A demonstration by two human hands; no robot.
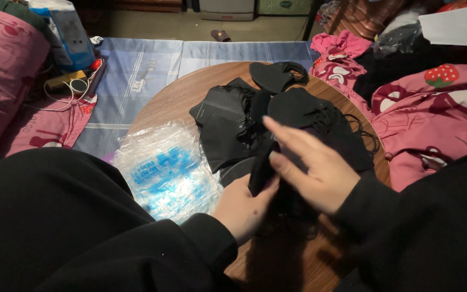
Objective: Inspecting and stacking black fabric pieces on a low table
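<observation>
A folded black face mask (pixel 260 170) stands upright above the round wooden table's near half.

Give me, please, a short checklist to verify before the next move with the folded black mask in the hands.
1. Left hand grips the folded black mask: ok.
2. Right hand is at the mask, fingers spread over it: ok.
3. Mask folded evenly: cannot tell, blurred.
4. Pile of black masks lies fully on the round wooden table: ok.
5. Clear plastic bags near the left hand: ok.
6. Bags fully on the table: not ok, they overhang.
</observation>
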